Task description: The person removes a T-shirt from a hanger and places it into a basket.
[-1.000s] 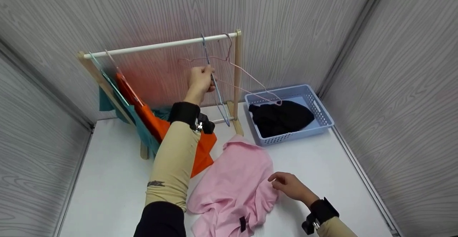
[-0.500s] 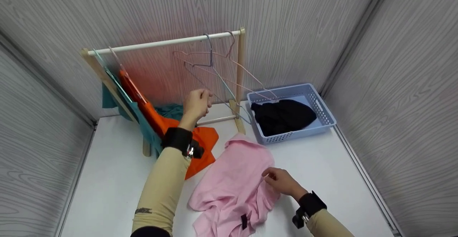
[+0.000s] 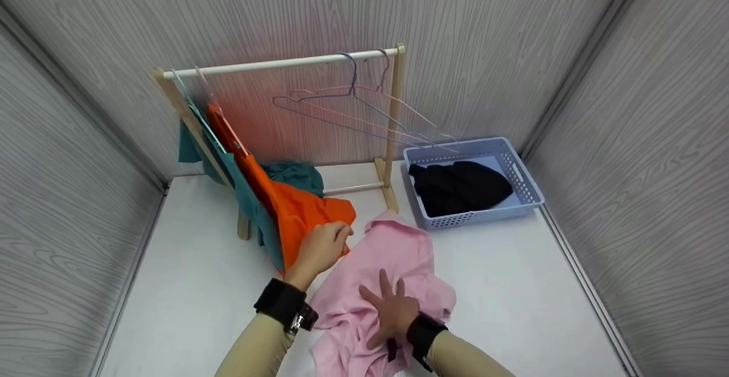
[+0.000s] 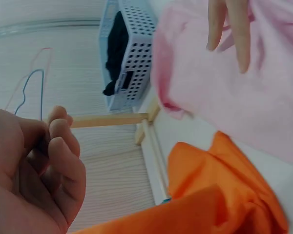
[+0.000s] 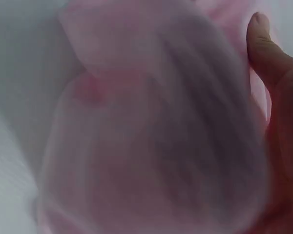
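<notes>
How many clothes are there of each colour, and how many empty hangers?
Pink garment: 1
Orange garment: 1
Teal garment: 1
Black garment: 1
Empty hangers: 2
Total: 4 clothes and 2 empty hangers, 6 things.

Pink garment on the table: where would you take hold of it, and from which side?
Probably at the raised far edge of the pink garment, next to the rack's foot, coming from above. There the cloth bunches up off the table, so fingers can pinch a fold; the middle lies flat under the right hand.
</notes>
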A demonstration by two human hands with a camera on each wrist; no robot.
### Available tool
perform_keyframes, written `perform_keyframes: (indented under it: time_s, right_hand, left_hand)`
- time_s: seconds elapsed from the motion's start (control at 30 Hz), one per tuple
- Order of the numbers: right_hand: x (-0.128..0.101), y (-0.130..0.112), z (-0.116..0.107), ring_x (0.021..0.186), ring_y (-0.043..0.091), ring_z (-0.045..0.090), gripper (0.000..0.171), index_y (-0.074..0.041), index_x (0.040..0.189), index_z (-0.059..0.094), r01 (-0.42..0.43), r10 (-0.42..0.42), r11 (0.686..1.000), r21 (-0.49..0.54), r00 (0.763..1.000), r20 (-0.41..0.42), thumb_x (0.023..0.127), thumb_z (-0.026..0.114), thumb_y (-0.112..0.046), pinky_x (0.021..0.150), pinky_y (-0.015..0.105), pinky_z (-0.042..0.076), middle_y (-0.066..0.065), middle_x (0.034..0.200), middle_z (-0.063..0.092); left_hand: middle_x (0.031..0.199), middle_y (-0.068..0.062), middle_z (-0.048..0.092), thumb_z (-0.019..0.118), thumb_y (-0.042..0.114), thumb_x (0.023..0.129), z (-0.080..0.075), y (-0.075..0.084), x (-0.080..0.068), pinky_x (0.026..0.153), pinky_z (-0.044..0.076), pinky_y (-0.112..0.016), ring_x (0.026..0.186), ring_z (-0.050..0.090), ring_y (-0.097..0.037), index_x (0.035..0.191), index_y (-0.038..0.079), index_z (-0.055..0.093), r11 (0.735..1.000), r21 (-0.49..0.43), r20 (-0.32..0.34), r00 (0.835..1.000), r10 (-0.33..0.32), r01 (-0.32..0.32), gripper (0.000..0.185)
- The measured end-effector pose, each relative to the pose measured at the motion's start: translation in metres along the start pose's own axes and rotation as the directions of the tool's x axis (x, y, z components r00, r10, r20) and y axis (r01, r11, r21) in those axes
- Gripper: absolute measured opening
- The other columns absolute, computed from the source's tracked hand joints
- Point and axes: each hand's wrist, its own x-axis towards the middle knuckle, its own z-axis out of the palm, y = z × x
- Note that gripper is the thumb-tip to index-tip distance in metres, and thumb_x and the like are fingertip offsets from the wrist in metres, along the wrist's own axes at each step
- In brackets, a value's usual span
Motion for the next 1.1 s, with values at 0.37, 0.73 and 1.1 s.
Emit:
perform_keyframes:
  time_s: [0.37, 0.73, 1.1]
  right_hand:
    - [0.006, 0.027, 0.019, 0.111, 0.042, 0.048, 0.05, -0.019, 0.111, 0.063, 0.13, -0.13, 0.991, -0.015, 0.968, -0.216, 0.068, 0.086, -0.027, 0.057, 0.041, 0.052, 0.023, 0.148, 0.037]
    - [-0.006, 0.081, -0.004, 0.083, 0.027, 0.064, 0.033, -0.01, 0.119, 0.055, 0.302, -0.226, 0.93, 0.21, 0.92, -0.321, 0.088, 0.055, 0.003, 0.076, 0.043, 0.052, 0.012, 0.096, 0.067]
    - [0.0, 0.132, -0.077, 0.092, 0.02, 0.066, 0.026, -0.005, 0.105, 0.071, 0.273, 0.013, 0.777, 0.567, 0.894, -0.449, 0.085, 0.057, 0.002, 0.083, 0.033, 0.053, 0.011, 0.103, 0.071]
  left_hand:
    - [0.059, 0.008, 0.057, 0.051, 0.024, 0.102, 0.003, -0.014, -0.031, 0.059, 0.043, -0.029, 0.053, 0.051, -0.009, 0.089, 0.018, 0.07, 0.999, -0.028, 0.055, 0.998, -0.03, 0.031, 0.023]
    - [0.062, 0.004, 0.06, 0.05, 0.025, 0.102, 0.001, -0.012, -0.039, 0.054, 0.043, -0.027, 0.049, 0.053, -0.008, 0.094, 0.017, 0.068, 0.998, -0.052, 0.112, 0.993, -0.03, 0.036, 0.021]
    - [0.07, -0.005, 0.065, 0.05, 0.027, 0.102, 0.001, -0.013, -0.044, 0.054, 0.046, -0.028, 0.052, 0.055, -0.011, 0.106, 0.017, 0.067, 0.99, -0.107, 0.169, 0.983, -0.071, 0.09, 0.02]
